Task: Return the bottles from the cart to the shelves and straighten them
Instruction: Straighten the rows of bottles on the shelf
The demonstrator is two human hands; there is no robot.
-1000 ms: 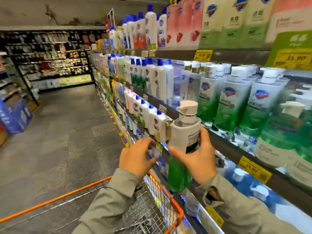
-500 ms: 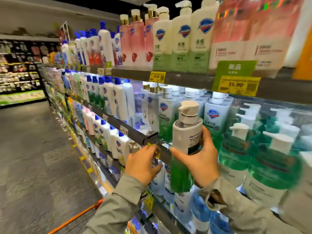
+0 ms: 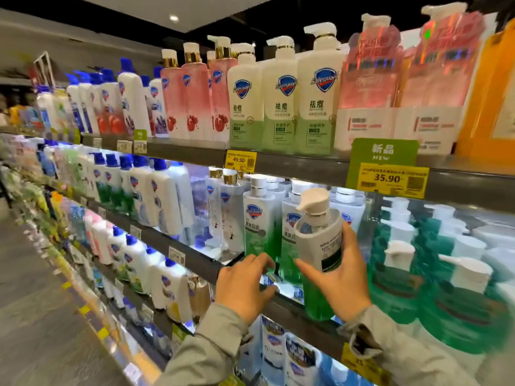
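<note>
My right hand (image 3: pixel 338 277) grips a green pump bottle (image 3: pixel 317 246) with a white label and cream pump head, held upright at the front edge of the middle shelf (image 3: pixel 295 310). Its base hangs just below the shelf lip. My left hand (image 3: pixel 245 285) rests at the shelf edge to the left of the bottle, fingers loosely curled and touching the lip, holding nothing. Behind stand Safeguard green-and-white bottles (image 3: pixel 257 221). The cart is out of view.
The upper shelf carries green-and-white pump bottles (image 3: pixel 281 101), pink ones (image 3: pixel 195 96) and boxed pink sets (image 3: pixel 404 87). Blurred green pump bottles (image 3: pixel 434 260) fill the middle shelf to the right. Yellow price tags (image 3: pixel 393 179) hang on the shelf rail. The aisle floor (image 3: pixel 33 316) runs along the left.
The view has lifted and swung right toward the shelves, so the cart has dropped out of sight. Both hands have moved with the bottle closer to the middle shelf edge.
</note>
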